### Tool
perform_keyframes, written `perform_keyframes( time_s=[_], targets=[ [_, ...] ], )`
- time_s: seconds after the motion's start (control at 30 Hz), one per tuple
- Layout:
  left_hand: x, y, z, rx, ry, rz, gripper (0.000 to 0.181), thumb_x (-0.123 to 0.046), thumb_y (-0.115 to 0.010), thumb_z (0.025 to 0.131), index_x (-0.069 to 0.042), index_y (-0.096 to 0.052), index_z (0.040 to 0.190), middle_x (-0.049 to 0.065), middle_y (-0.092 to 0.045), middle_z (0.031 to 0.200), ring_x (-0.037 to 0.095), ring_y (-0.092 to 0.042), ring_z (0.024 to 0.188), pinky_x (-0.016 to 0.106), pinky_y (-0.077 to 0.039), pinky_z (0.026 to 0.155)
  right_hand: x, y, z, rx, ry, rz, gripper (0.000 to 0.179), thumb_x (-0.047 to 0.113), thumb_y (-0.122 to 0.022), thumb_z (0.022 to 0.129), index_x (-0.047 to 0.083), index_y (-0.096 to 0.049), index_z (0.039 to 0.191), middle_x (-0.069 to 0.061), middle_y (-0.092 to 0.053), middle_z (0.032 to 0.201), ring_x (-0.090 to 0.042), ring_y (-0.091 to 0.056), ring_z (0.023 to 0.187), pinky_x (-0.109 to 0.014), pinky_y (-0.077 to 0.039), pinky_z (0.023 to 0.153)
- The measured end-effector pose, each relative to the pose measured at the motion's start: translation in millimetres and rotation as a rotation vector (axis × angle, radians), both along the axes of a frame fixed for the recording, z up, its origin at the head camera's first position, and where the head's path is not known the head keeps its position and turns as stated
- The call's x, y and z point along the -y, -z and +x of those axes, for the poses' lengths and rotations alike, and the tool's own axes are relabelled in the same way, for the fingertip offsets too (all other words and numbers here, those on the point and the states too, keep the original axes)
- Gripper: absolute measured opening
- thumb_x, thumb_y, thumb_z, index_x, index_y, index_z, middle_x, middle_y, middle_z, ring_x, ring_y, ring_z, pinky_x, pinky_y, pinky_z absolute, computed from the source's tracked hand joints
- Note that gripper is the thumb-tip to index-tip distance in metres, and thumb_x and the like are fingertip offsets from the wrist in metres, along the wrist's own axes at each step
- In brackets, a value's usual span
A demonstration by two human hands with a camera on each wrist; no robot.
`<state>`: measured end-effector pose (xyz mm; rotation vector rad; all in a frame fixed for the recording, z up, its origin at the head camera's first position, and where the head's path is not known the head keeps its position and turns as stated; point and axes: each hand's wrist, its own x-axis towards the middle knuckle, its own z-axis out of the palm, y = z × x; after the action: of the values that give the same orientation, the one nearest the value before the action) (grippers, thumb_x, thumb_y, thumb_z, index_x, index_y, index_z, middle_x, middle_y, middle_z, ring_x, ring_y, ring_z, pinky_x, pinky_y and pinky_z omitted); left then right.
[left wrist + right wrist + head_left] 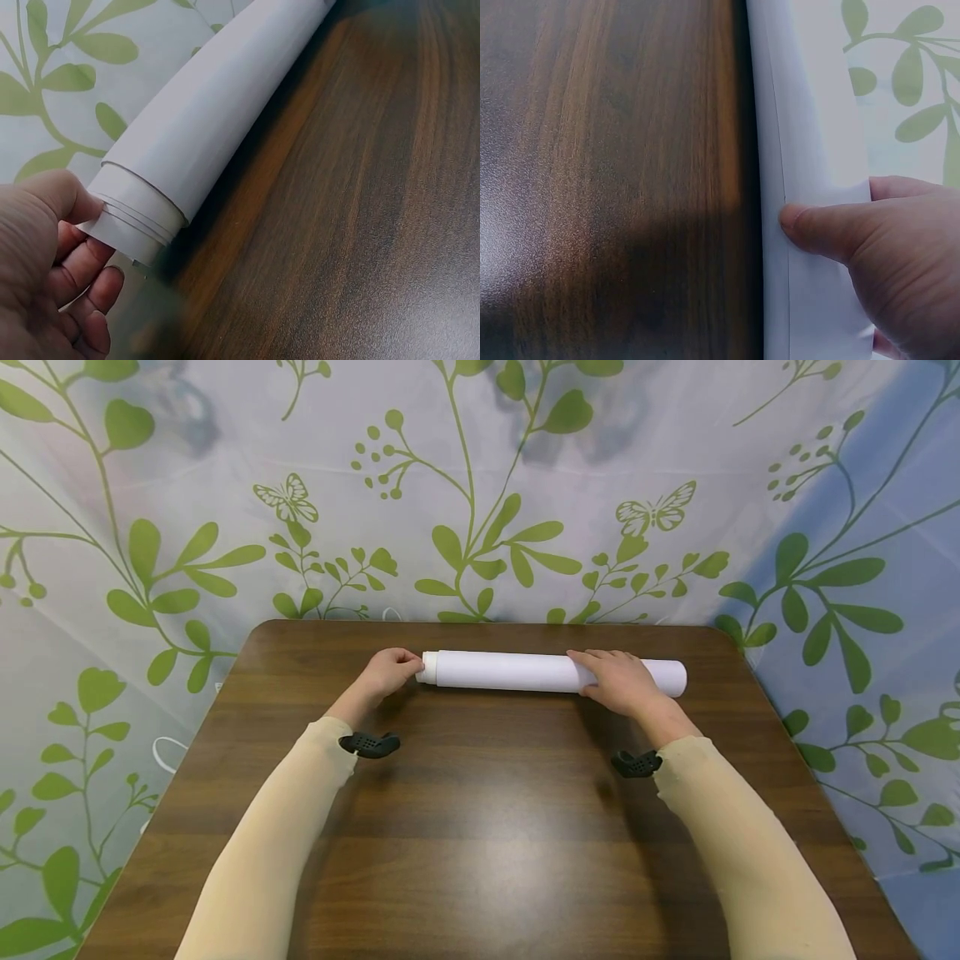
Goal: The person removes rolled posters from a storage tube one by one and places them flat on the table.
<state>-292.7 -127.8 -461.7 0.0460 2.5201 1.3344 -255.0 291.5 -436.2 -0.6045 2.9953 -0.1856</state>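
A long white paper roll (502, 671) lies crosswise near the table's far edge. At its left end, inner layers (135, 217) stick out past the outer sheet in small steps. My left hand (390, 672) pinches the edge of those layers between thumb and forefinger, its other fingers curled below. Toward the right end, my right hand (621, 681) grips the roll from above. In the right wrist view, the thumb of the right hand (900, 255) lies on the near side, close to the sheet's long seam. Its other fingers are mostly hidden behind the roll (810, 150).
The brown wood-grain table (510, 827) has rounded far corners. Behind it hangs a pale curtain (337, 460) printed with green leaves and butterflies. A white cable loop (168, 752) shows beside the table's left edge. Each wrist carries a black strap mount (369, 745).
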Motion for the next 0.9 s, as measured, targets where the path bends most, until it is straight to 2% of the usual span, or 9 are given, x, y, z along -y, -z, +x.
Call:
perform_keyframes(
  time_s=[0.3, 0.5, 0.73, 0.9],
  targets=[
    [-1.4, -1.5, 1.8, 0.021, -0.026, 0.062, 0.036, -0.03, -0.062, 0.101, 0.0, -0.067, 0.121, 0.016, -0.059, 0.115, 0.025, -0.05, 0.096, 0.036, -0.043, 0.082, 0.9, 1.1, -1.2, 0.007, 0.014, -0.004, 0.074, 0.018, -0.076, 0.094, 0.016, -0.04, 0.158, -0.021, -0.047, 0.153, -0.048, -0.043, 0.137, -0.065, -0.03, 0.111],
    [-2.8, -0.8, 2.0, 0.03, -0.041, 0.058, 0.037, -0.031, -0.063, 0.101, 0.001, -0.067, 0.12, 0.019, -0.06, 0.115, 0.026, -0.05, 0.095, 0.036, -0.042, 0.08, 1.7, 0.3, -0.2, 0.01, 0.013, -0.004, 0.073, 0.017, -0.075, 0.094, 0.015, -0.04, 0.158, -0.022, -0.047, 0.153, -0.048, -0.042, 0.136, -0.065, -0.029, 0.111],
    [-3.5, 1.5, 1.0, 0.035, -0.059, 0.064, 0.037, -0.031, -0.065, 0.1, 0.001, -0.067, 0.118, 0.016, -0.06, 0.112, 0.025, -0.05, 0.094, 0.035, -0.043, 0.081, 2.5, 0.4, 0.4, 0.007, 0.012, -0.002, 0.073, 0.016, -0.075, 0.095, 0.014, -0.04, 0.158, -0.022, -0.047, 0.152, -0.049, -0.043, 0.136, -0.065, -0.028, 0.111],
    [-0.7, 2.4, -0.4, 0.005, -0.028, 0.027, 0.037, -0.032, -0.063, 0.102, 0.0, -0.068, 0.12, 0.015, -0.061, 0.115, 0.026, -0.051, 0.096, 0.036, -0.043, 0.082, 4.5, -0.5, 0.0, 0.013, 0.015, -0.009, 0.073, 0.016, -0.075, 0.095, 0.013, -0.04, 0.158, -0.022, -0.047, 0.152, -0.049, -0.043, 0.136, -0.065, -0.029, 0.111]
  ],
)
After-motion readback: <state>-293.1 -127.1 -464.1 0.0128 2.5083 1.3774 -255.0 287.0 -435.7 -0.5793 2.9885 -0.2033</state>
